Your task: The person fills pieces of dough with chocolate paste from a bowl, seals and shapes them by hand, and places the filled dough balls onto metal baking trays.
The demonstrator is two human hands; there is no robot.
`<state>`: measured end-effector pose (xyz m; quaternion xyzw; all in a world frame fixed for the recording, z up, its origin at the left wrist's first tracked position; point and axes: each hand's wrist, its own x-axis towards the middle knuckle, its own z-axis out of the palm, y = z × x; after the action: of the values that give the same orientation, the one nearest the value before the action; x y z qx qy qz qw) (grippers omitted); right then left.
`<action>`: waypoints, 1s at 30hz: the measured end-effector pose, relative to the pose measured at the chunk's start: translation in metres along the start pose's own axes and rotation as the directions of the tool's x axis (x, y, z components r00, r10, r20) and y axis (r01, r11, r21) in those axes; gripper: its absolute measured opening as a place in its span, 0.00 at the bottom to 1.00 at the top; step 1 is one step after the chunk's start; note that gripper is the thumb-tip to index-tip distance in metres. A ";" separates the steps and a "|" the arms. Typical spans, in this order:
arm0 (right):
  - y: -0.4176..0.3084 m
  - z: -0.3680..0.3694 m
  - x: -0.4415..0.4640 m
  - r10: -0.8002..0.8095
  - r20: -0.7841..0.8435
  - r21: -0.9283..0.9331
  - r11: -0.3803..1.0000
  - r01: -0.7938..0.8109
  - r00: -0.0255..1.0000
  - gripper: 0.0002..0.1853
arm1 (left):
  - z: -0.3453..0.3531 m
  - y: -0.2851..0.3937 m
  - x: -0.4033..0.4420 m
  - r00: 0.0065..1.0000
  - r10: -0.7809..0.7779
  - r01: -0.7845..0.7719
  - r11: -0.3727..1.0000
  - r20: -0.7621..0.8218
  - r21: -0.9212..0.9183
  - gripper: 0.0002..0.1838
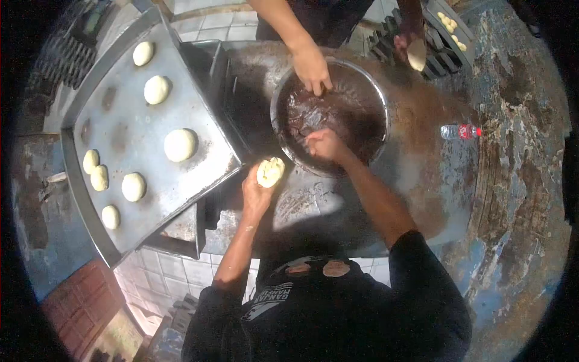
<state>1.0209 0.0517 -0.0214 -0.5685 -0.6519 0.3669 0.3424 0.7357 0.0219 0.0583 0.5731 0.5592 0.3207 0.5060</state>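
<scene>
A: What does your left hand [258,188] have hold of?
B: Your left hand cups a piece of pale dough [271,172], spread open and uneven on top. Your fingers curl partly closed around its lower side, between the big metal tray [120,120] and the round bowl [387,114].

A: And your right hand [325,145]?
B: You have it inside the near part of the bowl, at the dark brown filling [356,99], with your fingers bent inward. Whether they pinch any of it, I cannot tell.

A: Who shares the bowl with you?
B: Across from you, a co-worker's hand [310,67] reaches over the far rim, fingers pointing down into the filling, well apart from your dough. Farther to your right, a shadowed hand [403,47] is at another pale piece [416,55].

A: What lies on the tray at your left?
B: Seven dough balls [181,145], spaced out except for two that touch near its left wall. The tray sits at a slant beside the worktable [422,181].

A: Anything to your right?
B: A clear bottle with a red cap [461,131], lying on its side.
</scene>
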 end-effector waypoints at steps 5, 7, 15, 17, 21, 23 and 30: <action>-0.067 -0.025 -0.015 0.495 0.371 0.569 0.548 -0.613 0.786 0.07 | -0.003 -0.021 -0.002 0.991 0.100 -0.091 0.991 -0.087 0.093 0.24; -0.099 -0.043 -0.031 0.314 0.502 0.702 0.396 -0.592 0.806 0.10 | -0.001 -0.010 -0.002 0.989 0.113 -0.109 0.993 -0.100 0.044 0.24; -0.141 0.067 -0.138 0.041 -0.324 0.188 0.982 0.022 0.945 0.17 | 0.041 0.031 -0.022 0.962 0.258 -0.246 0.960 -0.086 0.132 0.27; -0.168 0.059 -0.178 -0.086 -0.316 -0.215 0.976 0.017 0.945 0.14 | 0.039 0.030 -0.041 0.962 0.270 -0.247 0.924 -0.039 0.291 0.23; -0.176 0.039 -0.246 0.046 -0.084 -0.405 0.911 -0.076 0.995 0.13 | 0.038 -0.010 -0.074 0.997 0.026 -0.005 0.953 -0.066 0.304 0.13; -0.133 0.051 -0.274 -0.224 -0.253 -0.316 0.939 0.138 0.941 0.15 | 0.037 -0.030 -0.089 0.996 0.000 0.003 1.000 0.093 -0.025 0.24; -0.198 0.020 -0.251 0.519 -0.168 0.548 0.756 -0.358 0.838 0.24 | 0.068 0.015 -0.200 0.915 0.161 -0.146 0.987 0.370 -0.068 0.45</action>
<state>0.9366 -0.2154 0.1334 -0.6497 -0.3198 0.4980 0.4772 0.7703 -0.1844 0.0927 0.6560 0.3992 0.2550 0.5876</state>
